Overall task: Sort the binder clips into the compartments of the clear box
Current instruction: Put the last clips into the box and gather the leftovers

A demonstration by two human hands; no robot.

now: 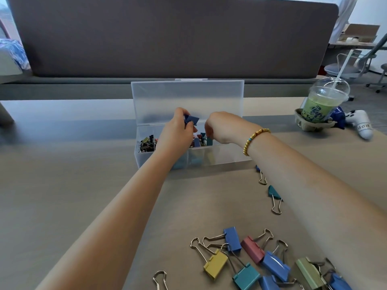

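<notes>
Box: a clear frosted plastic box (pixel 219 156) with its hinged lid (pixel 188 99) stood upright is set on the tan table (pixel 83 195), with divided compartments along its length.
Left compartment: a heap of small dark and olive binder clips (pixel 146 143) is contained here.
Middle compartment: mixed blue, teal and red clips (pixel 202 140) are seen behind both hands.
Right compartment: its contents cannot be made out through the frosted wall.
Left hand (pixel 178 130): a dark blue binder clip (pixel 191 119) is pinched between thumb and fingertips, held above the middle of the box.
Right hand (pixel 219 128): it is held over the middle compartment with fingers curled downward; whether a clip is gripped cannot be told. A gold bead bracelet (pixel 254 140) is worn at the wrist.
Loose clips, near edge: a cluster of large clips (pixel 251 260) in blue, pink, yellow, teal and green is spread on the table.
Loose clips, by the right forearm: a teal clip (pixel 274 195) and a partly hidden blue clip (pixel 260 174) are lying apart from the cluster.
Far right: an iced green drink in a domed cup (pixel 320 105) is standing in a cardboard holder.
</notes>
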